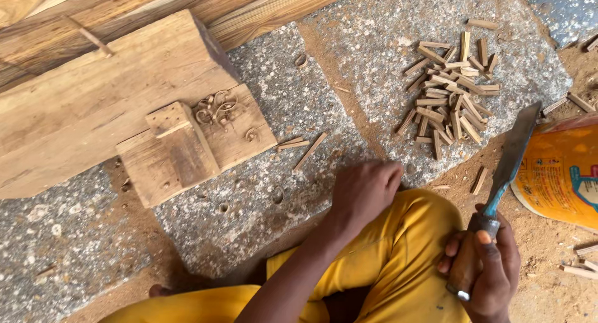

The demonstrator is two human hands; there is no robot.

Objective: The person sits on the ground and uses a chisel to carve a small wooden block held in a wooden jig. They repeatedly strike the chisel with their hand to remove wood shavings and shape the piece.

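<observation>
Yellow sack (560,173), probably plastic, beside chisel (507,167)

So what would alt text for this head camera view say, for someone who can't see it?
A seated person's right hand grips a wooden-handled chisel, blade pointing up, while the left hand rests on a speckled stone slab beside a pile of small wooden pegs and timber blocks.
</observation>
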